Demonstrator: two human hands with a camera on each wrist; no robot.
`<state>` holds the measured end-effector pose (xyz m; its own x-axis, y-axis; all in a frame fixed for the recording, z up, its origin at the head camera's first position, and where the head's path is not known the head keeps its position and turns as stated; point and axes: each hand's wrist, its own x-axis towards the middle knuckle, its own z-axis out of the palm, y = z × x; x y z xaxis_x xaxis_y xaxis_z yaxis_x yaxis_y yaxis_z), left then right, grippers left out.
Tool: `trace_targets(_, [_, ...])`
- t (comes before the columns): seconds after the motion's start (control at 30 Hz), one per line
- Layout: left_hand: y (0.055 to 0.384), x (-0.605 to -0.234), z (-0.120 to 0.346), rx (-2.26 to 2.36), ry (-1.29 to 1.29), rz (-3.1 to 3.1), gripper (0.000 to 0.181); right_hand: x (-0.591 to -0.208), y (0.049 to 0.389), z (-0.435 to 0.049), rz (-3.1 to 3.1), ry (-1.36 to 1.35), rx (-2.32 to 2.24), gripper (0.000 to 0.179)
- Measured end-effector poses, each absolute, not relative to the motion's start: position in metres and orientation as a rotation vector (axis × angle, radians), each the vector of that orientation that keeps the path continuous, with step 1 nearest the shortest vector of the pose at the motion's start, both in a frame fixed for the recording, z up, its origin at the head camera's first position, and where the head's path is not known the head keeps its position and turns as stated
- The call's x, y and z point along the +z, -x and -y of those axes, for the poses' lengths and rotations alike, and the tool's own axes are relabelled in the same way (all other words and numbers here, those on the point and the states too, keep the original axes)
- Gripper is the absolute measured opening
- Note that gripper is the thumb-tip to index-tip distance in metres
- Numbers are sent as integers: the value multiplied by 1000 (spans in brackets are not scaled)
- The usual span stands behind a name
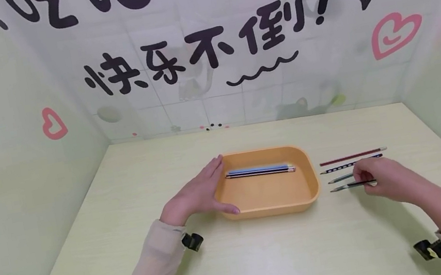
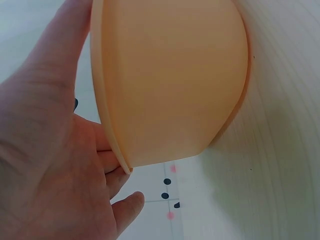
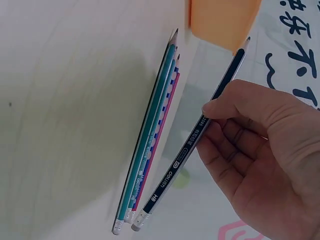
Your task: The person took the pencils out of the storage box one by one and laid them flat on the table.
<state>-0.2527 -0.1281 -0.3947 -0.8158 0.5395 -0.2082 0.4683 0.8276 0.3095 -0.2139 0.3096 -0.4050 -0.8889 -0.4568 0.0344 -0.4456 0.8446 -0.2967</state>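
Observation:
An orange plastic tray (image 1: 277,209) sits mid-table with a light blue pencil (image 1: 257,169) and a dark striped pencil (image 1: 260,174) lying inside along its far side. My left hand (image 1: 199,193) rests on the tray's left end, thumb on the near rim and extended fingers at the far corner. With thumb and fingertips, my right hand (image 1: 387,179) pinches a dark HB pencil (image 3: 180,155) near its middle, tip pointing toward the tray. Beside it on the table lie a teal pencil (image 3: 152,115), a blue pencil with pale dots (image 1: 341,167) and a red pencil (image 1: 352,156).
The pale wood table (image 1: 268,257) carries the tray and pencils. Printed curtain-like walls (image 1: 198,112) with black characters enclose its back and sides. A small black camera (image 1: 192,241) is strapped to the left wrist, another (image 1: 430,249) to the right.

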Motion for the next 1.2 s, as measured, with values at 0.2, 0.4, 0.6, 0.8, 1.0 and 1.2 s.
trace_targets(0.2, [253,-394,128,355,-741,-2716,133,-412,215,-310,-2958,742,-454,27])
trace_targets(0.4, [253,-395,128,363,-738,-2723,133,-417,217,-308,-2949,723,-418,26])
trace_targets(0.6, [253,-396,128,366,-733,-2724,133,-420,220,-307,-2938,690,-360,27])
trace_targets(0.8, [254,-397,129,360,-748,-2731,133,-421,221,-305,-2941,684,-319,27])
trace_targets(1.0, [253,-396,128,347,-757,-2730,133,-423,222,-306,-2938,686,-306,26])
trace_targets(1.2, [253,-396,128,354,-749,-2725,133,-425,221,-307,-2950,710,-291,27])
